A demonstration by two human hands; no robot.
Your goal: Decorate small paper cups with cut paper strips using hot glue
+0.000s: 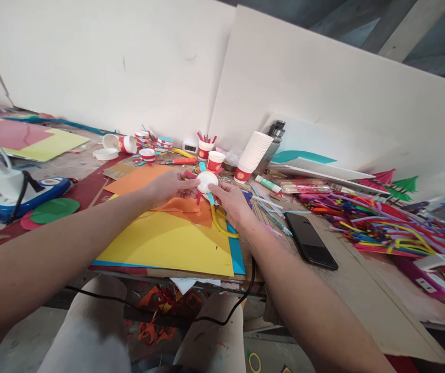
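Note:
Between my two hands is a small white paper disc piece (207, 182) with red and light-blue strips sticking out around its edge. My left hand (171, 187) pinches its left side, fingers closed. On the right side, my right hand (230, 201) grips it with thumb and fingers together. Both hands are above orange sheets (140, 179) and a large yellow sheet (168, 243) lying over a blue one. A yellow handle or loop (222, 226) shows just below my right hand.
Stacked paper cups (254, 153) and a dark bottle (272, 147) stand behind. Right lie a black phone (311, 241) and many pipe cleaners (393, 223). Left are a blue power strip (31, 199), a green disc (55, 210) and small red-and-white cup pieces (147, 155).

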